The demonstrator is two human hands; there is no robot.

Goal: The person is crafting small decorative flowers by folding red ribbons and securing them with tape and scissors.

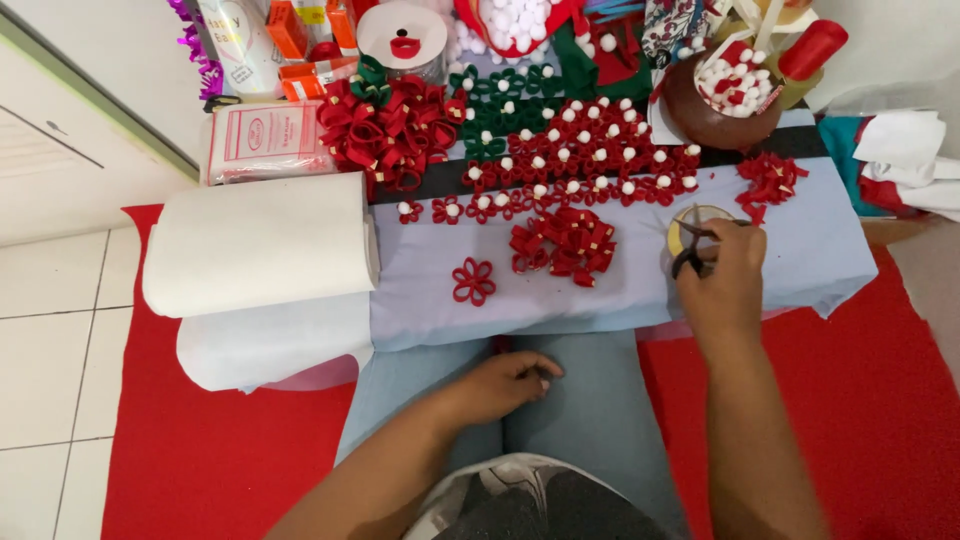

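Red felt petals, mostly — the low table (pixel 800 270) w/ its pale blue cloth is covered in them. The person's right hand (pixel 722 275) sits at the table's right side, fingers curled round a small pair of dark scissors (pixel 692 255), held just over a round yellowish tin or lid (pixel 697 222). Blades look nearly closed; whether anything is being cut betw. them can't be told, too small. The left hand (pixel 512 382) rests on the lap, well apart from the work, fingers loosely curled in; it may pinch something small at the fingertips, but that can't be made out.

Nearest loose pieces: a pile of folded red loops w/ gold clips (pixel 562 246) just left of the scissors, and one finished red flower (pixel 473 281) alone further left. Rows of red and green flowers w/ white pompom centres (pixel 580 150) fill the back. A white roll of material (pixel 255 245) lies at the left edge.

Judgement on doing the step well: the person should keep the scissor tips low over the tin so offcuts drop in, not onto the pile. The piece wants steadying w/ the idle hand before a snip, as one-handed trimming of small felt tends to go crooked. Short snips near the blade tips suit it.
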